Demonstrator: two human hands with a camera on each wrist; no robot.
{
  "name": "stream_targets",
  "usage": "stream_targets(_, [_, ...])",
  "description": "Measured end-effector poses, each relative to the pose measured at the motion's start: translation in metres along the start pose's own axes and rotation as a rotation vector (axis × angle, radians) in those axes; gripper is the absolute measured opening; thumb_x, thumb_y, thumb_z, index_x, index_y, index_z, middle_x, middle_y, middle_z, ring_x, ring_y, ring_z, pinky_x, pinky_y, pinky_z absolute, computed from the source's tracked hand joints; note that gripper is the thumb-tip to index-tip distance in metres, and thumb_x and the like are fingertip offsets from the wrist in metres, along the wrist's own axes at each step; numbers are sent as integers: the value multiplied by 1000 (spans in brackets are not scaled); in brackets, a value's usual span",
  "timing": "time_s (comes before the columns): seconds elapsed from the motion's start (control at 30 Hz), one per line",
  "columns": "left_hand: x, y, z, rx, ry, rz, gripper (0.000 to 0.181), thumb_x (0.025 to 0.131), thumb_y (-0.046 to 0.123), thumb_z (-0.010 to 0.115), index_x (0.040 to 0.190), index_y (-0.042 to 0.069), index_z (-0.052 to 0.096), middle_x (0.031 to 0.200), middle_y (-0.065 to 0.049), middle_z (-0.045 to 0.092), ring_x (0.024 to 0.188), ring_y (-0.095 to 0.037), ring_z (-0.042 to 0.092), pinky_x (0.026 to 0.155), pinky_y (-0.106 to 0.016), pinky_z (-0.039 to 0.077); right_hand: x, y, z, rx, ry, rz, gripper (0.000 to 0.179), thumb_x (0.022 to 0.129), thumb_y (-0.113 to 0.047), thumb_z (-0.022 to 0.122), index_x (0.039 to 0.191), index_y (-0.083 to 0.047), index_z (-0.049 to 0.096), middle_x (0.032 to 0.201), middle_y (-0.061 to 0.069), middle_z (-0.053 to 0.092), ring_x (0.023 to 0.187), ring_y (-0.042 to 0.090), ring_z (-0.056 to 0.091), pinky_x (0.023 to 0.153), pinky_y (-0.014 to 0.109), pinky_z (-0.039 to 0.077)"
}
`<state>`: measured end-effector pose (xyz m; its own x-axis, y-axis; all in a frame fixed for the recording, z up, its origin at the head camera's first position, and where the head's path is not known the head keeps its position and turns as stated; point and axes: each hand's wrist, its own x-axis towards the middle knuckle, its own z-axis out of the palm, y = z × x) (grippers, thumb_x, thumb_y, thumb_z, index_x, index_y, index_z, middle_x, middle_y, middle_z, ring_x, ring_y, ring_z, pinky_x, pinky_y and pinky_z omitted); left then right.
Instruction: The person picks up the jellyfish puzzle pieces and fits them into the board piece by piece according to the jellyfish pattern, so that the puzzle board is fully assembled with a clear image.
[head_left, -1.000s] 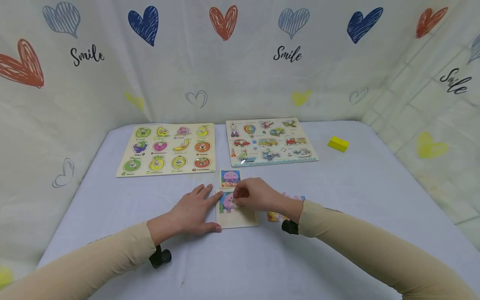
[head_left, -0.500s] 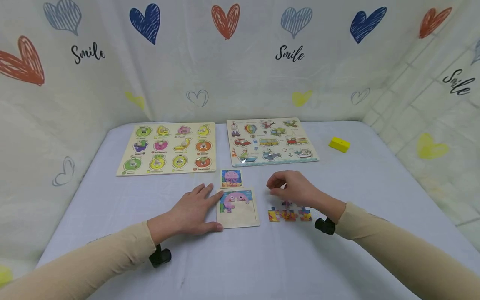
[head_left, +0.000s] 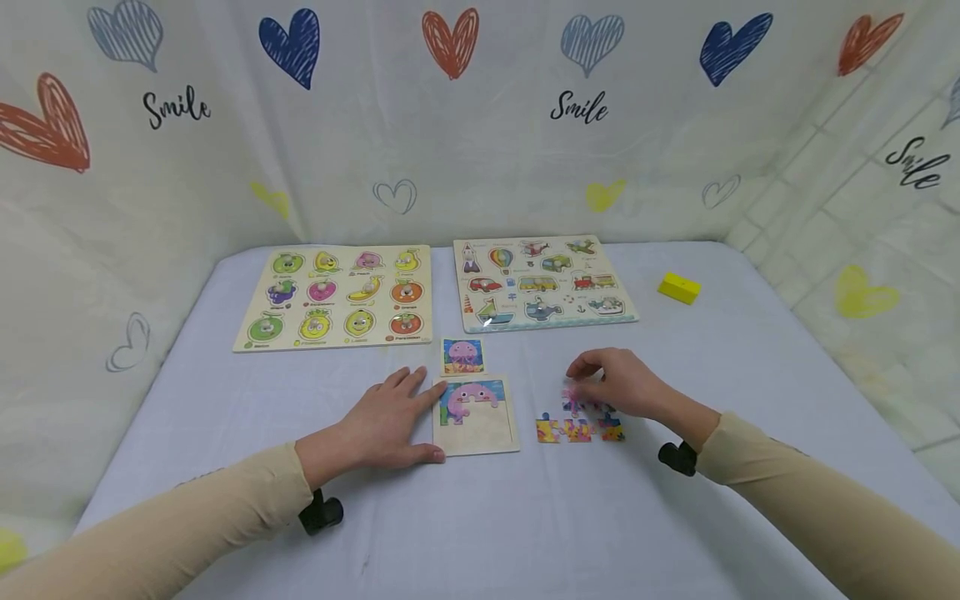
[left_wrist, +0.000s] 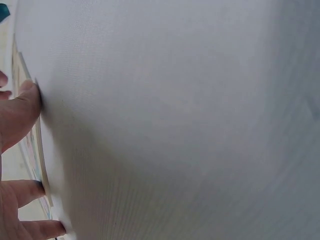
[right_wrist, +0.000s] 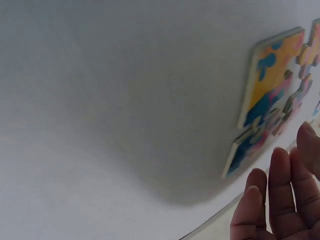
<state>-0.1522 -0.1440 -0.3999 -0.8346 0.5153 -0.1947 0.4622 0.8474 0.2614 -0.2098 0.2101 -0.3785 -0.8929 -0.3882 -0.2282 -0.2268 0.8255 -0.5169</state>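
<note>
Presently, the right hand [head_left: 624,383] has released fingers over multicoloured jigsaw pieces [head_left: 577,431]. Left hand [head_left: 384,422]: fingers extended, touching the square pale-wood tray [head_left: 489,435].

We see a white fabric backdrop [head_left: 495,162] enclosing the rear, left and right of a table [head_left: 450,533]. Across its upper part we note red hearts [head_left: 450,43], dark blue hearts [head_left: 289,48] and light blue hearts [head_left: 592,43]; black "Smile" lettering [head_left: 579,107] sits below. Lower down we find yellow hearts [head_left: 604,196] and outlined hearts [head_left: 395,197]. On the right side we observe a brick-pattern section [head_left: 843,187]. The table bears a pale cloth; its far corners are rounded. We register diffuse light with soft shadows.
</note>
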Motion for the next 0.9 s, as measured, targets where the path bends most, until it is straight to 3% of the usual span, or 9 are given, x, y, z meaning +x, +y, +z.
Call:
stream_targets(0.13, [0,1,-1,1,-2,-1,93,84,59,75,157,12,42,162,-24,35,149,-48,33,114,-64,39,0,3,2,-32,-17,13,27,92,-20,76,115,-7,73,112,7,73,100,21,62,89,40,53])
stream_targets(0.3, [0,1,0,1,-5,-8,92,85,59,75,157,13,42,162,-24,35,150,-48,32,114,-64,38,1,3,4,-70,-32,-30,37,85,-27,85,113,-6,73,110,6,70,102,23,60,97,46,51])
stream_targets(0.5, [0,1,-1,-4,-3,-7,92,84,59,75,157,13,42,162,-24,35,149,-48,32,114,-64,39,3,3,6,-99,-15,-64,34,82,-26,87,105,-6,73,104,4,70,98,21,59,93,43,51])
stream_targets(0.7, [0,1,-1,4,-4,-8,92,84,60,75,157,14,42,163,-23,35,150,-48,32,114,-64,39,5,-2,9,-55,-12,1,31,84,-22,86,105,-9,67,104,4,68,100,22,58,96,45,52])
stream_targets(0.9, [-1,0,0,-1,-9,-9,92,84,58,76,157,13,42,162,-23,35,150,-48,32,114,-64,39,5,-8,12,17,7,20,30,88,-17,82,109,-6,63,100,6,67,92,20,58,86,36,53])
